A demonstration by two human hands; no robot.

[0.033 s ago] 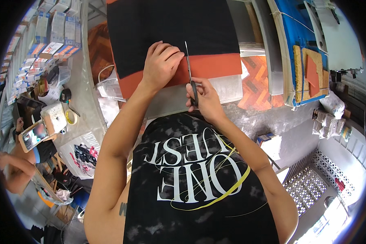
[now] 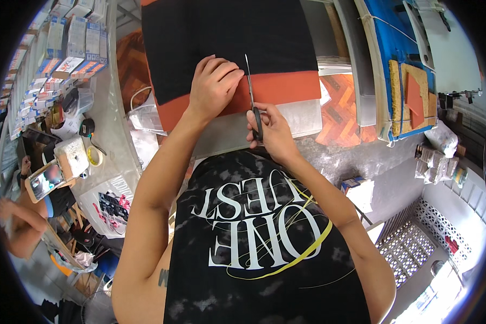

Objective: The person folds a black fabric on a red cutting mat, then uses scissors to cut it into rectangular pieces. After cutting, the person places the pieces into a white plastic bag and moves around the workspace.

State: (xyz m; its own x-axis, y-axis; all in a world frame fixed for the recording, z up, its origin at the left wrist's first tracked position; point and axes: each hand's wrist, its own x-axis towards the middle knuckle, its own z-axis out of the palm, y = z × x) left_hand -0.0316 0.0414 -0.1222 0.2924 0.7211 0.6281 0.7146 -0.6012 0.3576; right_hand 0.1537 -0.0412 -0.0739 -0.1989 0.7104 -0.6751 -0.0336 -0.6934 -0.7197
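A piece of black cloth (image 2: 227, 32) lies over an orange-red sheet (image 2: 286, 85), whose front strip shows past the cloth's near edge. My left hand (image 2: 215, 89) rests at that edge with its fingers curled together. Its fingertips come close to the scissors, and whatever they pinch is hidden. Black-handled scissors (image 2: 251, 92) are in my right hand (image 2: 272, 132), fingers wrapped round the handles. Their narrow blades point away from me and look nearly closed, crossing the edge where black meets orange-red. Under the sheet is a pale grey work surface (image 2: 264, 125).
At left, boxes (image 2: 83, 43) are stacked beside a long bench holding a tape roll (image 2: 94, 155) and a phone (image 2: 46, 179). Another person's arm (image 2: 24, 224) is at the far left. A blue frame (image 2: 386, 65) stands at right. A yellow strand (image 2: 302, 254) hangs across my shirt.
My hands, the scissors and the cloth stay where they were. At the far left, the other person's arm has shifted slightly and its hand is blurred.
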